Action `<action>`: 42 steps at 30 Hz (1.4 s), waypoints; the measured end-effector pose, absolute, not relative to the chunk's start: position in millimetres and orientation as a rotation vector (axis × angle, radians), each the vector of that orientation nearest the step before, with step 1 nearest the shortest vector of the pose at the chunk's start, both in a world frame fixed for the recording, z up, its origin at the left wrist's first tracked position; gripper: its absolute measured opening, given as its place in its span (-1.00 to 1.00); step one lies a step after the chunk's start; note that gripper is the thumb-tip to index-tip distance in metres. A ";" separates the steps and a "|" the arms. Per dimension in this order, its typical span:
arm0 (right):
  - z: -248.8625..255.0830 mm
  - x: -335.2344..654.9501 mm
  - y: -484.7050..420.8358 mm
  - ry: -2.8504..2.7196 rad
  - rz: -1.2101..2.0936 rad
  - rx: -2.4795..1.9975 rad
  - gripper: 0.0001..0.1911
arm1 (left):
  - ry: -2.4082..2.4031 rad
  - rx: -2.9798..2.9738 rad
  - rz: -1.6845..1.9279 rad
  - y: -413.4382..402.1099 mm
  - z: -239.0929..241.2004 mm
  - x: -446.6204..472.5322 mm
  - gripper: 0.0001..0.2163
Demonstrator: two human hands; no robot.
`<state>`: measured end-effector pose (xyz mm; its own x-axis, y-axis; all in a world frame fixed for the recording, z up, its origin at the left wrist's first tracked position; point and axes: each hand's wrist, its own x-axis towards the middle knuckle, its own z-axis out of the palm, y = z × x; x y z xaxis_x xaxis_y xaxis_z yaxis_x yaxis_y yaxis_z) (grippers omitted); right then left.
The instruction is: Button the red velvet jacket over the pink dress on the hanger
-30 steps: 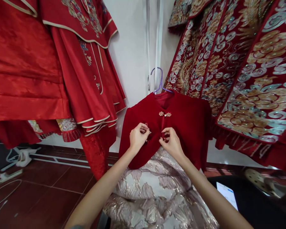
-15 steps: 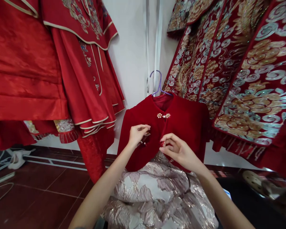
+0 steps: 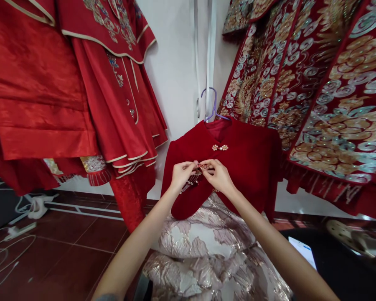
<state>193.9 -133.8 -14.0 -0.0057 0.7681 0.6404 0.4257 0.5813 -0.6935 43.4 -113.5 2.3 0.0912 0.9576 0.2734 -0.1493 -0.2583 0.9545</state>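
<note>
A short dark red velvet jacket (image 3: pixel 247 159) hangs on a purple hanger (image 3: pixel 213 106) over a pale pink and silver brocade skirt (image 3: pixel 203 246). A pearl clasp (image 3: pixel 219 147) closes its collar. My left hand (image 3: pixel 182 174) and my right hand (image 3: pixel 217 175) meet at the jacket's front opening, below that clasp. The fingers of both hands pinch a small beaded brooch with dangling tassels (image 3: pixel 198 174) against the velvet.
Red satin garments (image 3: pixel 81 83) hang at the left, and red robes embroidered in gold and silver (image 3: pixel 316 83) hang at the right. A white wall is behind. A phone with a lit screen (image 3: pixel 303 250) lies at the lower right. Cables and a power strip (image 3: pixel 19 230) lie on the red tiled floor.
My right hand has come up from the jacket's lower front and moved left to join my left hand at the brooch. My left hand has stayed on the brooch.
</note>
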 end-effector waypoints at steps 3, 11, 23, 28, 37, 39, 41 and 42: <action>-14.8 195.7 -135.2 -1.641 0.320 -1.023 -0.82 | 0.870 1.328 1.366 -116.0 3.4 43.5 -0.63; -10.0 198.1 -137.6 -1.682 0.244 -1.051 -0.82 | 0.845 1.556 1.377 -109.0 -2.1 41.4 -0.68; -16.8 191.6 -137.6 -1.588 0.181 -0.980 -0.80 | 0.993 1.861 1.404 -106.2 0.1 39.7 -0.80; -22.7 189.8 -134.8 -1.564 0.162 -0.973 -0.80 | 1.093 2.069 1.351 -115.4 9.5 40.3 -0.86; -18.0 203.5 -132.1 -1.630 0.356 -1.051 -0.79 | 1.275 2.185 0.964 -102.4 25.3 38.6 -0.88; -22.4 218.3 -146.7 -1.621 0.534 -1.040 -0.77 | 1.311 2.035 1.064 -105.9 9.7 41.6 -0.86; -30.2 238.5 -164.4 -1.606 0.683 -1.058 -0.73 | 1.410 1.904 1.194 -113.6 -14.0 45.9 -0.85; -34.3 249.7 -172.4 -1.601 0.749 -1.086 -0.72 | 1.454 1.861 1.199 -117.8 -26.4 47.9 -0.85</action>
